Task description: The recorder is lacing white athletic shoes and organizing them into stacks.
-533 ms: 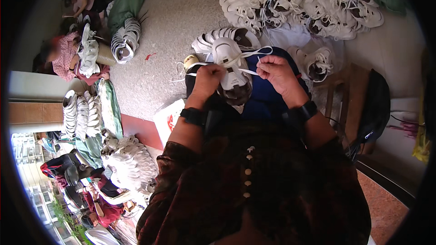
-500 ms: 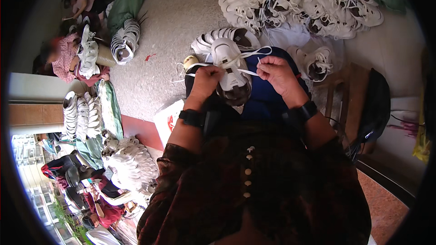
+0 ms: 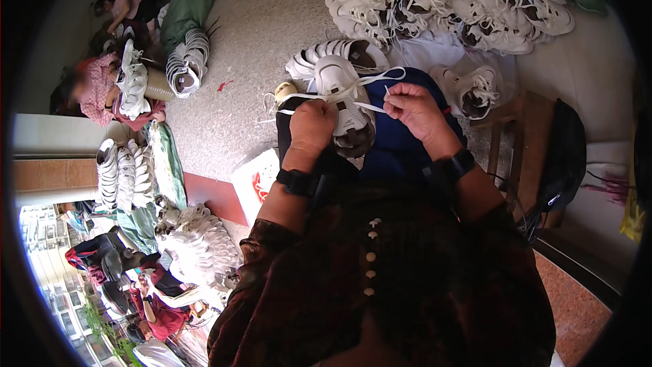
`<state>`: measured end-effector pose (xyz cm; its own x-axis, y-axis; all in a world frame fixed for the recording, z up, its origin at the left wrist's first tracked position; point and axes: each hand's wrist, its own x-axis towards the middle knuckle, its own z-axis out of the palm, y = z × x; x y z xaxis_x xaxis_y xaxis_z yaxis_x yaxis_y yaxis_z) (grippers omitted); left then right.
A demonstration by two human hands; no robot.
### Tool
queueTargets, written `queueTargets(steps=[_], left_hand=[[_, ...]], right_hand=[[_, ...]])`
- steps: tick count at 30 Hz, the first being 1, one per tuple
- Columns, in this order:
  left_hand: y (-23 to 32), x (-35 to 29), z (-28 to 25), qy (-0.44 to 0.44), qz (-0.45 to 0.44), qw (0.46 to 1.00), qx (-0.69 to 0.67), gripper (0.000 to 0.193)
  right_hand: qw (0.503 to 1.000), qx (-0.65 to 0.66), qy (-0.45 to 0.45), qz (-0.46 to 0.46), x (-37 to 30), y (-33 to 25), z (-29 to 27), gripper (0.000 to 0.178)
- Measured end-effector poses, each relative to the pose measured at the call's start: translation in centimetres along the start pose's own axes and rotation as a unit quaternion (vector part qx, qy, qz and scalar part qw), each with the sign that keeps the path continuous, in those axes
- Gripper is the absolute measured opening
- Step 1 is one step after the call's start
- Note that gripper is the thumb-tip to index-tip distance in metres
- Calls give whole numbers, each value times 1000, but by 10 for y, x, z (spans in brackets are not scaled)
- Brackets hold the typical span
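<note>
So the white shoe (image 3: pixel 350 114) is just above the middle of the frame, lying over the person's lap, toe end up, brown-lined opening nearest the body, dark blue cloth (image 3: pixel 401 137) beside it. Its white lace (image 3: pixel 382 76) trails out both sides. The right hand (image 3: pixel 413 110) has thumb and fingers pinching a lace end, with the tip poking up. The left hand (image 3: pixel 314 122) is up against the lace on the other side, fingers curled in and mostly hidden, so can't tell if they're pinching anything. Dark bands (image 3: pixel 295 182) on both wrists.

Just above the shoe there's a nested row (image 3: pixel 309 60) of similar ones, and a loose pair (image 3: pixel 468 92) to the right. Big white heap (image 3: pixel 407 3) upper right, green sack (image 3: pixel 197 0) upper left, speckled floor (image 3: pixel 258 27) between. Far left, a co-worker in pink (image 3: pixel 100 92) sits by more white shoes (image 3: pixel 134 81).
</note>
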<state>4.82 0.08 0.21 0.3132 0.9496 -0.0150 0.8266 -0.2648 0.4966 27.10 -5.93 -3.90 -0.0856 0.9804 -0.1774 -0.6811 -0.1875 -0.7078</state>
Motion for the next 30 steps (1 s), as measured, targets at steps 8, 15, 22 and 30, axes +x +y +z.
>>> queueTargets(steps=[8,15,22,30], left_hand=[[3,0,-2,29,4,1000,7,21],[0,1,5,35,1,999,10,21],[-5,2,5,19,4,999,-35,19],[-12,7,8,-38,40,993,-106,14]], right_hand=[[999,31,15,-8,-3,-1,3,7],[1000,18,10,-4,-2,1,-1,6],[1000,17,0,-8,-2,2,0,6],[1000,17,3,-13,-3,2,-1,6]])
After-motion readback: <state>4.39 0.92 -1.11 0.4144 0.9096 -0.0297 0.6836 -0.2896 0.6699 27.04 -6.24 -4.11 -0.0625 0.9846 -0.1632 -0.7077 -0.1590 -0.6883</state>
